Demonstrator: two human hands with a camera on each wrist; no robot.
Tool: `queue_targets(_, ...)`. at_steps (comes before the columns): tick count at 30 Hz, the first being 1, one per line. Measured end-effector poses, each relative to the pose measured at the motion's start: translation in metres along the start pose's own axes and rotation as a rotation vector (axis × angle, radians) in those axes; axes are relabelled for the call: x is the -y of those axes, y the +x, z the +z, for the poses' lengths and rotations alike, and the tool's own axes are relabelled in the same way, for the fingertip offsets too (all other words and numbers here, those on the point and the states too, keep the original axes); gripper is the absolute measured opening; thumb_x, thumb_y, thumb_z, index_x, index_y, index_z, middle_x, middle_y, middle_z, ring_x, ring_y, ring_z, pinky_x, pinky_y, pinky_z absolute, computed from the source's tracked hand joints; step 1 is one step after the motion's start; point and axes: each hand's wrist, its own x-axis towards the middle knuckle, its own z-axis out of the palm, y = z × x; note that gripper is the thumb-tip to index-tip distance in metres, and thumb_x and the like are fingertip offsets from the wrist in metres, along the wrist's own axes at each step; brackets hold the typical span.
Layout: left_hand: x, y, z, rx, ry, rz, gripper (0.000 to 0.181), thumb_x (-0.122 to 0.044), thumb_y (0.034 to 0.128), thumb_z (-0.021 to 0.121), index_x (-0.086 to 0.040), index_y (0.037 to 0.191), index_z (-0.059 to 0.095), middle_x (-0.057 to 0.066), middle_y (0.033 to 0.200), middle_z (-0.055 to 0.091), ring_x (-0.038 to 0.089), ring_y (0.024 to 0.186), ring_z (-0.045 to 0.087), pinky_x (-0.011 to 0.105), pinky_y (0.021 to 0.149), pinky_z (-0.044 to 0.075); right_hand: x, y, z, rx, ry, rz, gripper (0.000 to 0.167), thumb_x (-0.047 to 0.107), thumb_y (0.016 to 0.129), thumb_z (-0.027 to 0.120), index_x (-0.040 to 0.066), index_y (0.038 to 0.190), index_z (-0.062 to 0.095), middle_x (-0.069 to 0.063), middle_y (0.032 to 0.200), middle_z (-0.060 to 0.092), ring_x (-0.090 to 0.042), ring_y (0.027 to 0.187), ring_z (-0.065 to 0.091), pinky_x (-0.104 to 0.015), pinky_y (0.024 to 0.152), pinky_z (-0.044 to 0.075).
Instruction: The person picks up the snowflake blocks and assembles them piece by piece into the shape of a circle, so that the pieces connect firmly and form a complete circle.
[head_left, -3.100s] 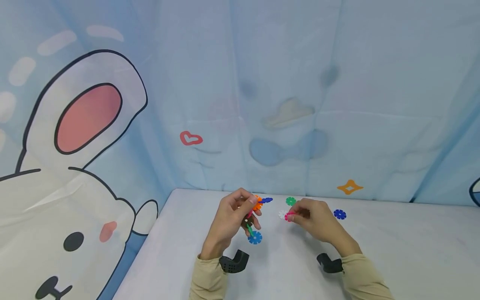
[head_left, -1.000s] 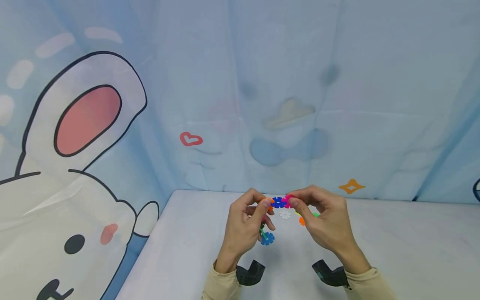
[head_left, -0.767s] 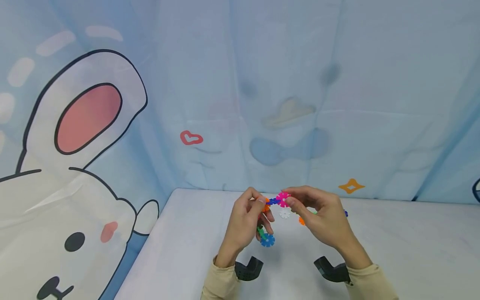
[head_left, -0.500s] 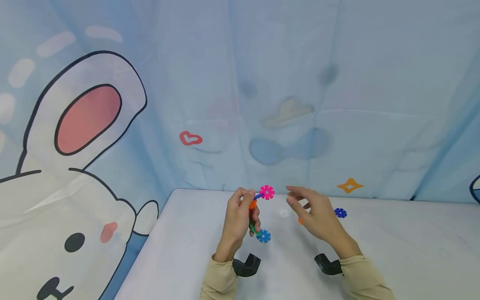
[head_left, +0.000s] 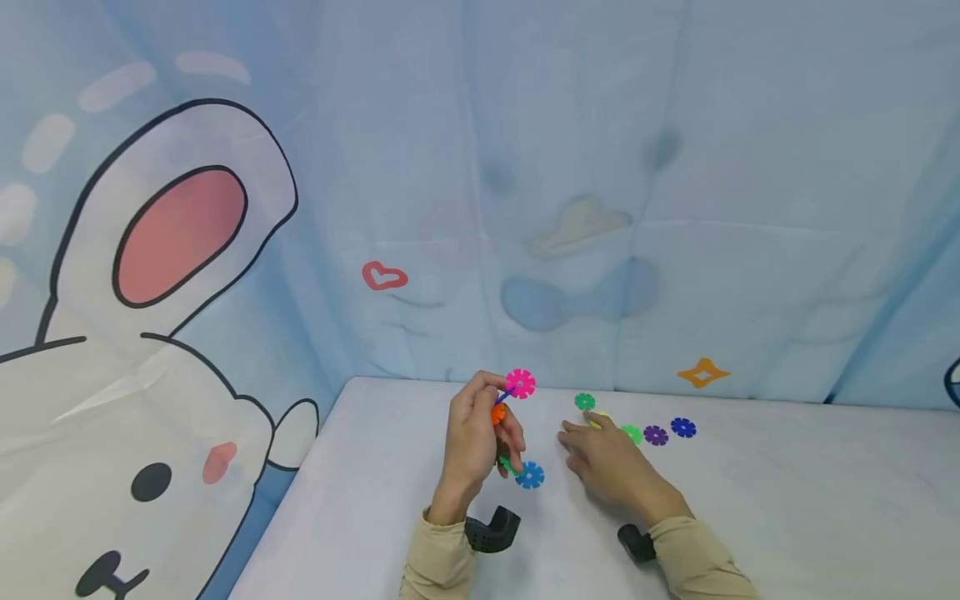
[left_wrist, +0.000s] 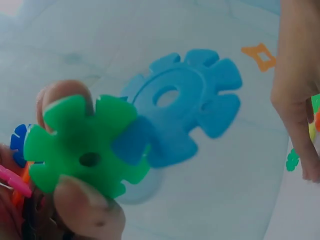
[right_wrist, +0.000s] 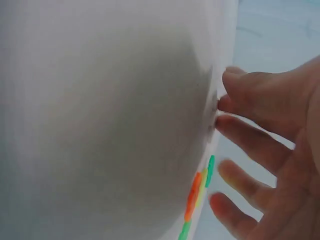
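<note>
My left hand grips a chain of interlocked plastic snowflake discs above the table. A pink disc stands at the upper end, joined to an edge-on dark blue one, with an orange disc below. At the lower end, finger and thumb touch a green disc slotted into a light blue disc. My right hand reaches low to the tabletop, fingers loosely spread and fingertips at the surface. Nothing shows between them in the right wrist view; the white disc seen there earlier is hidden.
Loose discs lie on the white table around my right hand: green, yellow, light green, purple and dark blue. An orange disc shows by the right fingers. A printed curtain hangs behind.
The pink disc, earlier pinched by my right hand, became joined to the dark blue disc on the chain. My right hand released it and moved down to the table. The left hand drew slightly left.
</note>
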Motion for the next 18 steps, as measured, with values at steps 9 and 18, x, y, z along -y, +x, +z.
queue_targets(9, -0.004, -0.002, 0.0, -0.034, -0.018, 0.0, 0.036, -0.011, 0.1071, 0.026, 0.007, 0.105, 0.058, 0.014, 0.051, 0.055, 0.011, 0.033, 0.053, 0.023, 0.036, 0.048, -0.003, 0.001, -0.005, -0.045, 0.047, 0.078, 0.016, -0.001, 0.085, 0.084, 0.011, 0.094, 0.078, -0.003, 0.098, 0.073, -0.025, 0.102, 0.064, -0.048, 0.093, 0.061)
queue_targets(18, -0.005, -0.001, -0.001, -0.101, -0.036, -0.011, 0.037, -0.009, 0.1034, 0.025, 0.008, 0.099, 0.057, -0.002, 0.047, 0.043, 0.01, 0.034, 0.049, 0.023, 0.041, 0.05, -0.01, 0.002, -0.009, 0.021, 0.174, 0.164, 0.025, 0.006, 0.086, 0.087, 0.009, 0.101, 0.068, -0.002, 0.09, 0.061, -0.018, 0.084, 0.056, -0.036, 0.076, 0.054)
